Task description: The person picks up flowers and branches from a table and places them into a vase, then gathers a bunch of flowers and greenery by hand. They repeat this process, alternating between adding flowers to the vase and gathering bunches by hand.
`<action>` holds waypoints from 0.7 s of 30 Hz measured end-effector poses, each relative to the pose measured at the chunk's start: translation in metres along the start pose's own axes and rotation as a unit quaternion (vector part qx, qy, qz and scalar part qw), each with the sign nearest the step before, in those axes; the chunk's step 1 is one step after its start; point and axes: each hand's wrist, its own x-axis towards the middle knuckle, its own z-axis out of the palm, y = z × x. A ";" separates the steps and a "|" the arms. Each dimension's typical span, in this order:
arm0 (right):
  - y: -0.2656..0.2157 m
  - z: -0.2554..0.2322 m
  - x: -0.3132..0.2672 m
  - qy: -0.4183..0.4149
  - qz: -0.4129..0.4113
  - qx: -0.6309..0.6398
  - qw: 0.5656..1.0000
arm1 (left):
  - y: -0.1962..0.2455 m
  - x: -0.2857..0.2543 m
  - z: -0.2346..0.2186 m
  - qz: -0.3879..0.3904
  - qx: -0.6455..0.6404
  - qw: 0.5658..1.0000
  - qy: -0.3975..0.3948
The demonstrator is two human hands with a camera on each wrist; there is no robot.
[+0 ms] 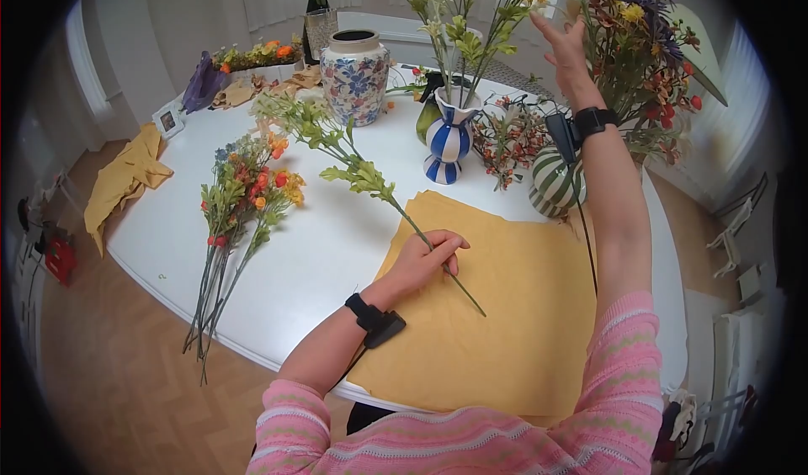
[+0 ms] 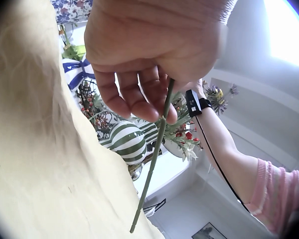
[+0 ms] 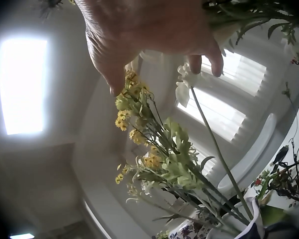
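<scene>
My left hand (image 1: pixel 421 263) grips the green stem of a leafy artificial flower spray (image 1: pixel 362 176) above a sheet of yellow wrapping paper (image 1: pixel 513 307). The stem's lower end points down past the fingers in the left wrist view. My right hand (image 1: pixel 567 61) reaches up and forward with spread fingers, at the tops of tall flowers. These stand in a blue-and-white striped vase (image 1: pixel 444 157). In the right wrist view, yellow flowers (image 3: pixel 139 134) are close under the thumb, and a white flower (image 3: pixel 187 79) on a long stem is by the fingertips.
A bundle of mixed flowers (image 1: pixel 244 197) lies on the white table (image 1: pixel 295 290) at left, its stems over the edge. A floral ceramic vase (image 1: pixel 355 84), red-berry sprigs (image 1: pixel 509 138) and a green-striped round vase (image 1: pixel 555 185) stand or lie beyond. Crumpled yellow paper (image 1: pixel 130 176) hangs over the left edge.
</scene>
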 end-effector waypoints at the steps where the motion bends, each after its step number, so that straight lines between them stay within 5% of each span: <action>1: 0.003 0.004 0.001 0.018 -0.015 -0.038 0.999 | 0.000 0.000 0.000 -0.001 0.004 1.000 0.000; 9: 0.034 0.032 0.015 0.101 -0.058 -0.276 0.954 | 0.001 0.000 0.000 -0.004 0.000 1.000 0.000; 14: 0.049 0.050 -0.001 -0.046 -0.067 -0.343 0.936 | 0.001 0.000 0.001 0.000 -0.011 1.000 0.001; 21: 0.046 0.060 -0.049 -0.084 -0.033 -0.266 0.960 | -0.004 0.001 0.001 0.011 -0.011 1.000 -0.001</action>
